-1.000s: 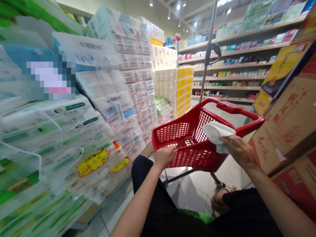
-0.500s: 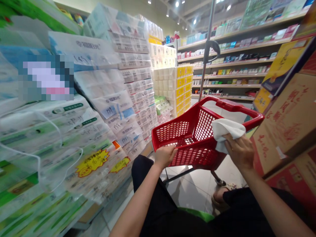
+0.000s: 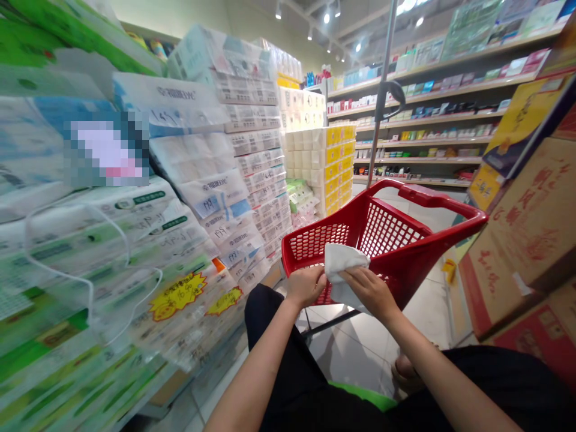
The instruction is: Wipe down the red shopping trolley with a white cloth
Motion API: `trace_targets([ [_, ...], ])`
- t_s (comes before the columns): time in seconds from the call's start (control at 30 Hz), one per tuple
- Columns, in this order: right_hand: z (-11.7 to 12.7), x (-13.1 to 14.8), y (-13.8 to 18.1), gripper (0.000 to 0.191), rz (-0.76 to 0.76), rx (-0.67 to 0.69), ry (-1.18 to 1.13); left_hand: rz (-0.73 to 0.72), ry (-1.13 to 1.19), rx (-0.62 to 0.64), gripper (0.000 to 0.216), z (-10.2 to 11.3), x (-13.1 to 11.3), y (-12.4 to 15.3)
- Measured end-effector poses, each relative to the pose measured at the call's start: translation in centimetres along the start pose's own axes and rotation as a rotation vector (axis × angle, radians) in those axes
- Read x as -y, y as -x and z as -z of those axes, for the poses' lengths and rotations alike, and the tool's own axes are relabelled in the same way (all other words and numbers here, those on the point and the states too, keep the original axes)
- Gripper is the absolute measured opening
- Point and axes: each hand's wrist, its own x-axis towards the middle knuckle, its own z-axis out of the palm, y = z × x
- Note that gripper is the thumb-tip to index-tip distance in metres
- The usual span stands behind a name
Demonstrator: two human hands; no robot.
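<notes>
A red plastic shopping cart [image 3: 414, 264] with a perforated basket stands in front of my knees, its handle at the upper right. My left hand [image 3: 306, 286] is closed over the near rim of the basket at its left end. Beside it, my right hand [image 3: 369, 293] grips a folded white cloth [image 3: 344, 259] and presses it against the same near rim. The cloth drapes over both sides of that rim and covers part of it. My right fingertips are partly tucked behind the cloth.
Stacked tissue packs [image 3: 198, 180] rise on the left, with yellow price tags [image 3: 177, 296] and a white cable [image 3: 92, 288] on them. Cardboard boxes [image 3: 508, 264] are piled on the right. Stocked shelves [image 3: 432, 144] and a metal pole [image 3: 382, 72] stand behind the cart.
My right hand has moved the cloth leftward along the near rim, from the handle end to close beside my left hand. My left hand keeps its hold on the rim.
</notes>
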Motion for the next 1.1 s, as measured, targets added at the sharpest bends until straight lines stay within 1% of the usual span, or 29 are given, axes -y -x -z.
trace_targets([
  [0.07,1.1,-2.0,0.6,0.044,0.041,0.031,0.028,-0.002,0.007,0.02,0.028,0.1,0.2,0.1],
  [0.13,2.6,-4.4,1.6,0.042,0.015,0.03,0.069,-0.003,0.015,0.036,0.028,0.2,0.4,0.1],
  [0.23,4.7,-7.7,3.2,0.037,-0.124,-0.025,0.135,0.002,0.024,0.043,0.027,0.0,0.5,0.2],
  [0.3,5.5,-8.7,3.7,0.033,-0.214,-0.084,0.158,0.01,0.026,0.046,0.027,-0.1,0.5,0.1],
  [0.33,5.5,-8.7,3.8,0.032,-0.254,-0.12,0.162,0.012,0.028,0.049,0.027,-0.1,0.4,0.1],
  [0.4,4.9,-7.6,3.4,0.03,-0.311,-0.178,0.15,0.011,0.034,0.053,0.027,-0.1,0.2,0.1],
  [0.47,3.3,-5.2,2.6,0.031,-0.315,-0.19,0.107,-0.006,0.046,0.056,0.028,0.0,0.0,0.1],
  [0.5,2.4,-3.6,2.0,0.033,-0.293,-0.172,0.074,-0.017,0.052,0.057,0.029,0.0,0.0,0.1],
  [0.63,-1.6,3.4,-0.6,0.04,-0.104,-0.077,-0.07,-0.017,0.051,0.072,0.036,0.3,0.2,0.1],
  [0.67,-2.3,4.7,-1.2,0.04,-0.066,-0.078,-0.097,-0.009,0.052,0.073,0.039,0.3,0.3,0.1],
  [0.73,-3.1,6.2,-2.1,0.04,-0.038,-0.067,-0.127,-0.001,0.064,0.07,0.043,0.2,0.5,0.1],
  [0.77,-3.1,6.3,-2.3,0.04,-0.017,-0.049,-0.133,0.0,0.072,0.066,0.045,0.2,0.7,0.1],
  [0.83,-2.6,5.5,-2.2,0.042,0.032,0.003,-0.131,-0.002,0.088,0.062,0.047,0.1,0.9,0.1],
  [0.9,-1.4,3.6,-1.4,0.044,0.053,0.034,-0.109,-0.002,0.105,0.057,0.048,0.0,1.0,0.2],
  [0.97,0.1,1.2,-0.2,0.046,0.004,0.019,-0.069,0.003,0.124,0.049,0.048,-0.2,1.1,0.2],
  [1.1,2.6,-3.2,2.3,0.044,-0.172,-0.042,-0.005,0.016,0.142,0.039,0.046,-0.3,1.2,0.2],
])
